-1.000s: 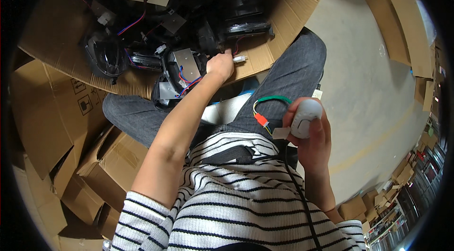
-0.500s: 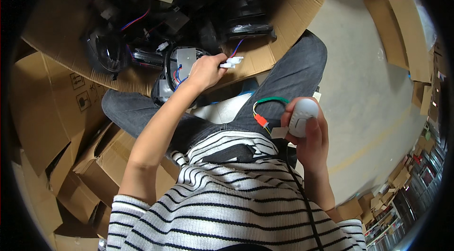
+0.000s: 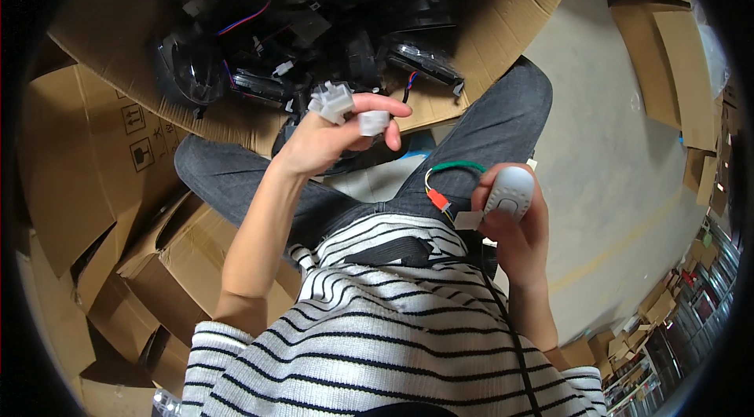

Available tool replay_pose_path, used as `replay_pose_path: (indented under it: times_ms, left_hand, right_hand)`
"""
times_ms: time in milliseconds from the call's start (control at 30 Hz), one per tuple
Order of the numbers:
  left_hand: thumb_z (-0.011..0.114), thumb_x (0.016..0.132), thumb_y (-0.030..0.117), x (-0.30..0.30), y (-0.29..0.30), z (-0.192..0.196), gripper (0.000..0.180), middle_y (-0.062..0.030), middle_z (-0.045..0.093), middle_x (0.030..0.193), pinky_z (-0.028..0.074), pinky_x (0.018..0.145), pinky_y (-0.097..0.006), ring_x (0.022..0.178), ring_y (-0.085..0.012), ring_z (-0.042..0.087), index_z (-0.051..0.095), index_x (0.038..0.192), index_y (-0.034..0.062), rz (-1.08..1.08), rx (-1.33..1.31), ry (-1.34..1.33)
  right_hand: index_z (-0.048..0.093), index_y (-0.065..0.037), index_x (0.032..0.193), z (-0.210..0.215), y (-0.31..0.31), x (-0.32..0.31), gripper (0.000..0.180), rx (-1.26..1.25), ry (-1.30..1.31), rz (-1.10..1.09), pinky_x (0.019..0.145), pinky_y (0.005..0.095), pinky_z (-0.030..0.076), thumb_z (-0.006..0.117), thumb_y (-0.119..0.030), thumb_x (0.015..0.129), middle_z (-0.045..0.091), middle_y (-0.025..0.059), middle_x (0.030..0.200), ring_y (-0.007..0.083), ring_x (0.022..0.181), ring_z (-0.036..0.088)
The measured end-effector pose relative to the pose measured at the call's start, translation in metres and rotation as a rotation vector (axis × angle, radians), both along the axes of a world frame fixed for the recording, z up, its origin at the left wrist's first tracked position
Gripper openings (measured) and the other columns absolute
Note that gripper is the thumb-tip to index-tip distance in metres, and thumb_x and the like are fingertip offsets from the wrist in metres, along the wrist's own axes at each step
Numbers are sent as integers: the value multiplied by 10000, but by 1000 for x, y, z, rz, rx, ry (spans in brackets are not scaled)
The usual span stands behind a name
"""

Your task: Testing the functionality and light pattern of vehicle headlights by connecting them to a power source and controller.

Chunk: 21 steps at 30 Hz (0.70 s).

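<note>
My left hand (image 3: 318, 142) is raised over the near edge of the cardboard box, fingers curled. Between them is a white plastic connector (image 3: 373, 123), and a cluster of translucent white connectors (image 3: 332, 100) sits at the knuckles. Its wires are mostly hidden by the hand. My right hand (image 3: 520, 240) grips a rounded light-grey handheld device (image 3: 510, 189) beside my right thigh, thumb on its front. Next to it hang a green-sleeved wire (image 3: 459, 166), a red connector (image 3: 438, 199) and a small pale tag (image 3: 469, 220).
Ahead, the large open cardboard box (image 3: 510, 20) holds several black lamp-like units (image 3: 188, 75) with red and blue wires. Folded cardboard cartons (image 3: 82, 150) pile up at left. More cartons (image 3: 667, 64) stand on the grey floor (image 3: 597, 173) at right. A black cable (image 3: 510, 323) runs down my striped shirt.
My left hand has turned and drawn back toward me, lifting off a unit with a grey plate at the box edge. My right hand stays almost in place, its thumb lower on the device.
</note>
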<state>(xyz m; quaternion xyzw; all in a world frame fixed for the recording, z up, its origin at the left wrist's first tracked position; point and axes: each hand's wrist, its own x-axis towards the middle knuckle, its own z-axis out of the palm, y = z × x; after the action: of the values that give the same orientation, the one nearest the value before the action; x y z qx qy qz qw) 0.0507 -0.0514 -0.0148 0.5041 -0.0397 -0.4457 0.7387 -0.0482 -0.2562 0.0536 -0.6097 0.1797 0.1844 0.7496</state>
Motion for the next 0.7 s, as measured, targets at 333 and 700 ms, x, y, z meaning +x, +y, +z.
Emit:
replay_pose_path:
  times_ms: [333, 700]
  left_hand:
    - [482, 734, 44, -25, -22, 39, 161, -91, 568, 801, 438, 645, -240, 709, -155, 557, 540, 878, 2, 78, 74, -558]
    - [557, 553, 84, -44, -37, 44, 276, -6, 458, 538, 327, 364, -225, 409, -115, 436, 519, 795, -43, 229, 143, -1339]
  right_hand:
    - [369, -24, 933, 7, 4, -6, 375, -70, -203, 43, 635, 211, 357, 417, 104, 584, 438, 52, 793, 105, 704, 429]
    - [383, -26, 910, 27, 8, -10, 420, -50, -200, -111, 559, 216, 371, 472, 78, 513, 464, 62, 719, 116, 627, 446]
